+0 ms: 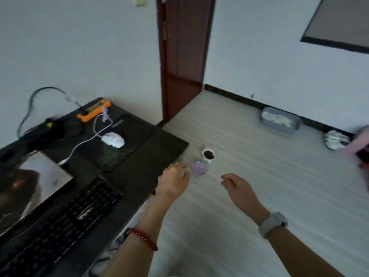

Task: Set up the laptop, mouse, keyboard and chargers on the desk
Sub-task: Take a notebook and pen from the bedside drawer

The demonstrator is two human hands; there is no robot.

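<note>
A black desk [159, 144] fills the left side. On it lie a black keyboard [60, 222], a laptop [26, 184] with a picture on its surface at the far left, and a white mouse [113, 139] with a white cable on a dark mouse pad [127, 144]. An orange power strip [93, 109] sits at the desk's back edge, beside black cables [46, 128]. My left hand [173, 180] hovers past the desk's right edge, fingers loosely curled, holding nothing. My right hand [237, 186] hangs over the floor, also empty and relaxed.
On the pale floor beyond my hands stand a lilac round object [199, 168] and a small white cup with dark contents [208, 154]. A grey bin [279, 119] and a white bundle [335, 139] sit by the wall. A dark red door [183, 56] stands behind.
</note>
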